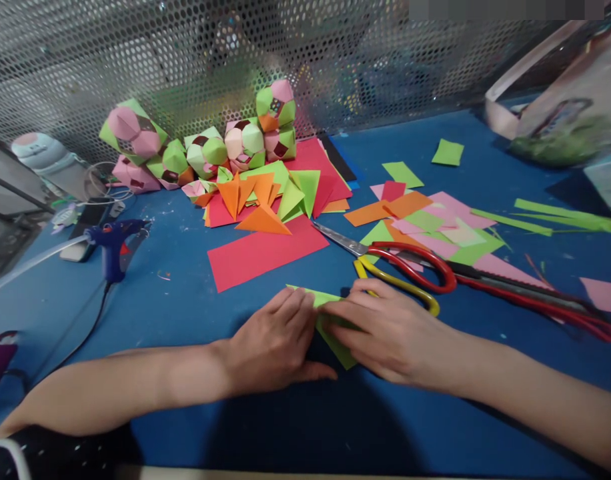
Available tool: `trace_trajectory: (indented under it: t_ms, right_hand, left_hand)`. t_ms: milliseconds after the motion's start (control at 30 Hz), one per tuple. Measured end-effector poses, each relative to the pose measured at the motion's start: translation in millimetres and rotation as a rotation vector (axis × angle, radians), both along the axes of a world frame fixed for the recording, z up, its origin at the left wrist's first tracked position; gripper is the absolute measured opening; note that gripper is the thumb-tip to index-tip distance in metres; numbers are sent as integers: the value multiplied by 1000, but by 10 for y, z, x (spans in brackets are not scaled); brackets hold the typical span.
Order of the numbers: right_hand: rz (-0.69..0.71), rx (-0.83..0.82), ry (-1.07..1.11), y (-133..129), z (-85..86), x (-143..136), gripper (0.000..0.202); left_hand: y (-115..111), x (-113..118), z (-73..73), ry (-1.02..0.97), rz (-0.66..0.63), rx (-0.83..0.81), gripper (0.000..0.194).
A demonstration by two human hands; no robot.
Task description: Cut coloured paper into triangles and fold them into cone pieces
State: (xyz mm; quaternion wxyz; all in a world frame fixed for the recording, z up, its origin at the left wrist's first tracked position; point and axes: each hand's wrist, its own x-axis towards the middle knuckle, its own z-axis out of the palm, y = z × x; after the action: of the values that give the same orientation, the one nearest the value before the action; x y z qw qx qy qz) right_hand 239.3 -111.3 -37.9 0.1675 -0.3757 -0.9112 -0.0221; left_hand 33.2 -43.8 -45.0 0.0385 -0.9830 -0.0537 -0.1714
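A light green sheet of paper (pixel 338 348) lies on the blue table in front of me, folded, with its far edge and one corner showing. My left hand (pixel 275 340) has its fingers curled down on the paper's left side, thumb stretched toward me. From the right, my right hand (pixel 393 333) presses its closed fingers on the same sheet and covers much of it. Just beyond that hand are yellow-and-red-handled scissors (pixel 345 239), blades pointing left. A red paper strip (pixel 265 257) rests beyond my left hand.
Folded orange paper pieces (pixel 263 220) lie on stacked sheets. Origami balls (pixel 245 143) line the perforated metal panel (pixel 185 53). Cut paper scraps (pixel 435 227) and a red-edged tool (pixel 525 293) spread rightward. At left are a blue glue gun (pixel 114 250), a phone and a bottle (pixel 50 163).
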Motion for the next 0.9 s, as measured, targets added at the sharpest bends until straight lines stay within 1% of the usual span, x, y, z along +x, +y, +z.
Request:
trace_trajectory:
  t_ms: [167, 233, 300, 367, 433, 500, 600, 667, 733, 800, 900]
  right_hand:
    - [15, -51, -57, -29, -2, 5, 26]
    - [45, -62, -37, -46, 14, 14, 28]
    - [60, -73, 30, -59, 31, 19, 28]
    - [7, -43, 140, -60, 25, 5, 24]
    - [-84, 35, 233, -43, -16, -34, 19]
    - [-131, 82, 240, -9, -82, -89, 28]
    - [-135, 10, 111, 44, -170, -155, 48]
    - [-156, -31, -1, 50, -190, -166, 60]
    - [-176, -1, -94, 16, -178, -155, 73]
    - [-206, 67, -164, -61, -147, -128, 82]
    - [-292, 143, -260, -217, -98, -78, 83]
  left_hand:
    - [-18, -4, -31, 25, -44, -8, 79]
    - [-18, -4, -18, 57, -48, -30, 82]
    - [-10, -1, 2, 77, -53, -49, 83]
    - [2, 6, 17, 81, -64, -57, 84]
    - [14, 13, 19, 82, -80, -65, 83]
    - [22, 19, 8, 74, -98, -72, 81]
    - [25, 25, -9, 52, -96, -59, 81]
    - [23, 29, -8, 66, -85, -51, 85]
    - [20, 33, 3, 87, -84, -53, 86]
    - [17, 38, 21, 101, -84, -63, 87]
    - [16, 40, 46, 107, -75, -102, 86]
